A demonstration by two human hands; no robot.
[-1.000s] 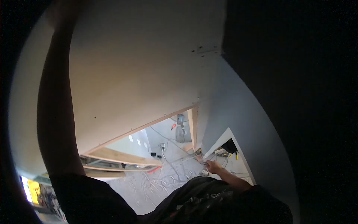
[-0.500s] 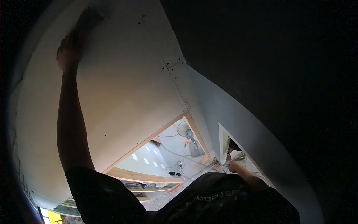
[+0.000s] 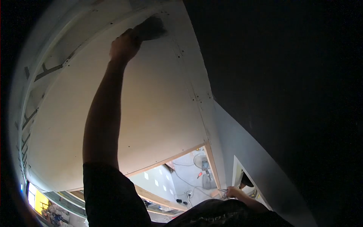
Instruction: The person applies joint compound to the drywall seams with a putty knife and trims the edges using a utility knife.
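Note:
My left hand (image 3: 126, 46) is raised at the end of a stretched arm, its fingers wrapped round a broad putty knife (image 3: 153, 27). The wide dark blade lies against, or very close to, the pale plasterboard (image 3: 151, 98) near its upper edge, where it looks blurred. Dark screw spots and a seam run down the board to the right of the blade. Low in the view, my right hand (image 3: 235, 192) is closed around a thin, light-coloured thing (image 3: 222, 190) whose kind I cannot make out.
A timber-framed opening (image 3: 177, 157) shows a floor with a fan (image 3: 200, 160) and cables. On the right stands a dark wall (image 3: 261, 64). Part of a person with a dark cap (image 3: 247, 180) shows in a narrow opening. Open metal framing (image 3: 47, 72) edges the board's left side.
My left hand has moved right across the board with the putty knife. The whole view has shifted, and more framing shows at left. My right hand stays closed, low in the view.

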